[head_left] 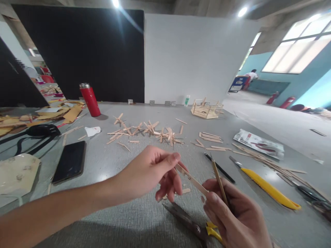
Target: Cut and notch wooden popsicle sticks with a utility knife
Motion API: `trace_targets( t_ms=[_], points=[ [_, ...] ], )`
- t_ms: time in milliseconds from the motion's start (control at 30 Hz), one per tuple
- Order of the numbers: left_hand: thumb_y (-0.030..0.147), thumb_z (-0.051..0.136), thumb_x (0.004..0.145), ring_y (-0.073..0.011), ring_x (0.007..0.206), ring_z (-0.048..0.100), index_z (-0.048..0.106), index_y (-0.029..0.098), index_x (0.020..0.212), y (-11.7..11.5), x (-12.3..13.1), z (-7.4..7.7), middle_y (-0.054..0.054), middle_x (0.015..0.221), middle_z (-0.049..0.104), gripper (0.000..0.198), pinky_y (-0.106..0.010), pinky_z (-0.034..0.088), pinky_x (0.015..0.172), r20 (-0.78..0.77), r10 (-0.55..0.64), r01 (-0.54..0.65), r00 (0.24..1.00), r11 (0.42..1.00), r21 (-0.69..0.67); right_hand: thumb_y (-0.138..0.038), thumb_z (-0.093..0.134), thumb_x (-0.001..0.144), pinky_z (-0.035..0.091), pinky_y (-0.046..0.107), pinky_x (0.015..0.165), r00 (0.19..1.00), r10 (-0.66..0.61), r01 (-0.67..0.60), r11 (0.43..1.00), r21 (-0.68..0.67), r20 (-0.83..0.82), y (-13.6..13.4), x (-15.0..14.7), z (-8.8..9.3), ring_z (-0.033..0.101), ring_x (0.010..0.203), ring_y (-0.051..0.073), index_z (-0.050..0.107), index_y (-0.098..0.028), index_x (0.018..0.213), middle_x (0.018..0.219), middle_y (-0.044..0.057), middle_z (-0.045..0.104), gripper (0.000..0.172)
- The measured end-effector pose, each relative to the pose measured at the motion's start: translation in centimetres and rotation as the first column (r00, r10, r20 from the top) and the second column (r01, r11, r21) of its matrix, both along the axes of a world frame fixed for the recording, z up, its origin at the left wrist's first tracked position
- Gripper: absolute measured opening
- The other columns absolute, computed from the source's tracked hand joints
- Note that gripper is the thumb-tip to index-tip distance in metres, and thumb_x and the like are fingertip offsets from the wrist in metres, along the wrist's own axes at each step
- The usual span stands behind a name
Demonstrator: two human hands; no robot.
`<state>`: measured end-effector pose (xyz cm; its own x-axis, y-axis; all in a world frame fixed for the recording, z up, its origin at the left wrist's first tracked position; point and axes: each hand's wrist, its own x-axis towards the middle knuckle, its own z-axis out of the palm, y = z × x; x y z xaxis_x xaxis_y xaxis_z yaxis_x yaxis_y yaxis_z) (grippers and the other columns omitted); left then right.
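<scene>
Between my two hands a flat wooden craft stick is stretched, with small dark marks on its face. My left hand pinches its far end between thumb and finger. At the near end, the thumb and fingers of my right hand grip it. That hand also carries a thin pointed tool with a tan handle, tip up; its exact kind cannot be made out. Below the stick lie scissors with dark blades and yellow handles, partly hidden by my right hand. A short stick piece rests behind my left fingers.
Cut sticks are heaped mid-table, and a stick-built frame stands at the back. On the right lie a yellow knife, a black pen-like tool and a white packet. A phone and red bottle are left.
</scene>
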<state>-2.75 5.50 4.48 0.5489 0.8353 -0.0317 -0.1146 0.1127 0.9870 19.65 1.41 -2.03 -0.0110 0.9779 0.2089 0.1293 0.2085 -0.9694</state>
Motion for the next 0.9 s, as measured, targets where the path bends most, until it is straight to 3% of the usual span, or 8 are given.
trace_targets(
  t_ms=[300, 600, 900],
  points=[
    [0.052, 0.050, 0.102, -0.0099, 0.048, 0.060, 0.065, 0.013, 0.083, -0.7, 0.2, -0.3, -0.007, 0.068, 0.070, 0.046, -0.017, 0.041, 0.039, -0.067, -0.107, 0.102, 0.992, 0.992, -0.079, -0.048, 0.066, 0.091, 0.030, 0.021, 0.037, 0.985, -0.044, 0.037, 0.999, -0.039, -0.170, -0.3, 0.2, -0.2, 0.032, 0.048, 0.011, 0.066, -0.024, 0.092, 0.061, -0.004, 0.040, 0.024],
    [0.044, 0.052, 0.103, -0.0075, 0.045, 0.054, 0.068, 0.013, 0.096, -0.6, 0.4, -0.2, -0.003, 0.064, 0.067, 0.036, -0.015, 0.040, 0.039, -0.050, -0.140, 0.132, 0.989, 0.982, -0.138, -0.049, 0.064, 0.093, 0.027, 0.020, 0.039, 0.997, -0.069, 0.070, 0.997, 0.017, -0.033, -0.2, 0.6, 0.2, 0.031, 0.049, 0.011, 0.065, -0.023, 0.087, 0.060, -0.005, 0.038, 0.027],
    [0.042, 0.058, 0.100, -0.0072, 0.048, 0.056, 0.067, 0.014, 0.090, -0.1, 0.3, -0.2, -0.002, 0.067, 0.067, 0.031, -0.015, 0.041, 0.042, -0.122, -0.190, 0.178, 0.974, 0.978, -0.107, -0.049, 0.063, 0.093, 0.038, 0.022, 0.046, 0.992, -0.112, 0.105, 0.990, 0.098, 0.064, 0.0, 1.0, -0.4, 0.041, 0.054, 0.012, 0.066, -0.021, 0.088, 0.065, -0.002, 0.047, 0.028]
  ],
)
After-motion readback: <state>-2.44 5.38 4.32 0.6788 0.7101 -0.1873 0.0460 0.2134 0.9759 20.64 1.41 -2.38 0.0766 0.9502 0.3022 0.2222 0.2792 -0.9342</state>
